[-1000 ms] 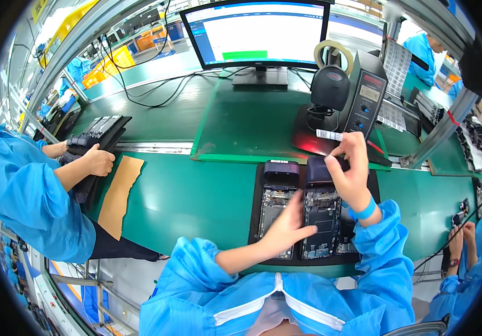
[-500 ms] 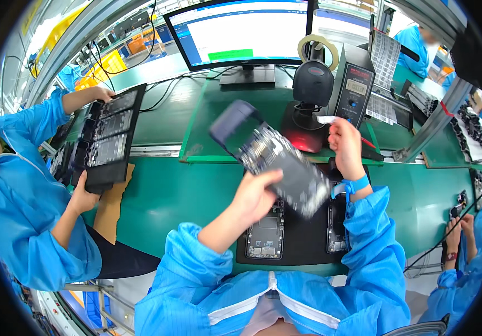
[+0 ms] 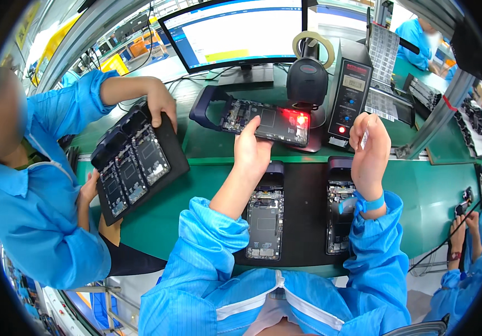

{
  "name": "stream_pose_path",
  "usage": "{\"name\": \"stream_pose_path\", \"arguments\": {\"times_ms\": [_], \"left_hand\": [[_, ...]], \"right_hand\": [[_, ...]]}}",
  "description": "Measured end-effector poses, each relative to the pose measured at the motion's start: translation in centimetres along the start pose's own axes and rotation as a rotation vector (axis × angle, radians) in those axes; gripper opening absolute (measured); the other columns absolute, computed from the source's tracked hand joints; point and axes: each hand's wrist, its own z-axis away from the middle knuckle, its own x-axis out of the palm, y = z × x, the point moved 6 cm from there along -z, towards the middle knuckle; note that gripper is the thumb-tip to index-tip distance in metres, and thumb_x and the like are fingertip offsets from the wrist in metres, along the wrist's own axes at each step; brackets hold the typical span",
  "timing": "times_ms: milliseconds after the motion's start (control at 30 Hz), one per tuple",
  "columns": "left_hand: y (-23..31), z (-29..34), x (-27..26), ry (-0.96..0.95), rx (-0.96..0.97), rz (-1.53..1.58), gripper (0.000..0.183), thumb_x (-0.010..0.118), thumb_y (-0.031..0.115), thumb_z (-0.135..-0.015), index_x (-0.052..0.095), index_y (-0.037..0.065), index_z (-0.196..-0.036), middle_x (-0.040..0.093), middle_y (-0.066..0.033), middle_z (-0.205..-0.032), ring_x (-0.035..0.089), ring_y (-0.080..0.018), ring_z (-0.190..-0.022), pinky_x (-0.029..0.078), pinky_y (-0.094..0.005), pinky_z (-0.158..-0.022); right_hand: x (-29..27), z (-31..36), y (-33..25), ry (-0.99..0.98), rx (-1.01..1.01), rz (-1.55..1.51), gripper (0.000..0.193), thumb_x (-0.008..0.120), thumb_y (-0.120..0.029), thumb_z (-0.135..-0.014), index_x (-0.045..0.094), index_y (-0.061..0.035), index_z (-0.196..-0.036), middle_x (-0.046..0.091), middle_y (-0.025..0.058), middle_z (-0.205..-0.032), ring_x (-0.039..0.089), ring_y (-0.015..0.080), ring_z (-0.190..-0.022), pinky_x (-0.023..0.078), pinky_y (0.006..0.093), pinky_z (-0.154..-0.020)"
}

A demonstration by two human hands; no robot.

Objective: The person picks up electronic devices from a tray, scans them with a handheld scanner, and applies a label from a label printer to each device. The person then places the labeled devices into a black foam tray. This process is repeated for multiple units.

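My left hand (image 3: 250,150) grips an opened phone (image 3: 266,120), its circuit board showing and a dark blue frame-like piece (image 3: 206,107) sticking out at its left end. The phone lies sideways under a black barcode scanner (image 3: 307,83), and red light falls on its right end. Raised to the right, my right hand (image 3: 372,159) pinches a small white label (image 3: 364,140) between closed fingers. Below, a black mat (image 3: 304,213) carries two more opened phones, a left one (image 3: 264,224) and a right one (image 3: 337,229) partly hidden by my right sleeve.
At left a co-worker holds a black tray (image 3: 175,154) with three opened phones. Behind the scanner stand a monitor (image 3: 235,31), a control box (image 3: 348,95) with knobs, and a tape roll (image 3: 330,49). Label sheets (image 3: 383,59) hang at right beside a metal post (image 3: 434,115).
My left hand has brought the phone level under the scanner, where red light strikes it. My right hand has moved right with the label. The co-worker's tray has tilted and come nearer.
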Motion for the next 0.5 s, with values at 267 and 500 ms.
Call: {"name": "stream_pose_path", "arguments": {"times_ms": [267, 500], "left_hand": [[0.2, 13.7, 1.1, -0.356, 0.204, -0.984, 0.041, 0.053, 0.011, -0.082, 0.041, -0.001, -0.118, 0.053, -0.0107, -0.109, 0.048, -0.0184, -0.103, 0.038, -0.0301, -0.088], [-3.1, 15.1, -1.1, -0.493, 0.165, -1.142, 0.038, 0.05, 0.011, -0.081, 0.043, 0.001, -0.117, 0.057, -0.0101, -0.099, 0.054, -0.016, -0.092, 0.042, -0.0291, -0.079]], "right_hand": [[5.8, 5.7, -4.0, -0.459, 0.095, 0.035, 0.043, 0.07, -0.023, -0.068, 0.042, -0.0049, -0.095, 0.033, 0.0162, -0.126, 0.033, 0.0261, -0.119, 0.025, 0.0389, -0.097], [6.2, 8.2, -4.1, -0.469, 0.15, 0.026, 0.029, 0.066, -0.01, -0.072, 0.044, -0.0034, -0.089, 0.035, 0.0182, -0.126, 0.038, 0.0221, -0.114, 0.03, 0.0358, -0.095]]}}
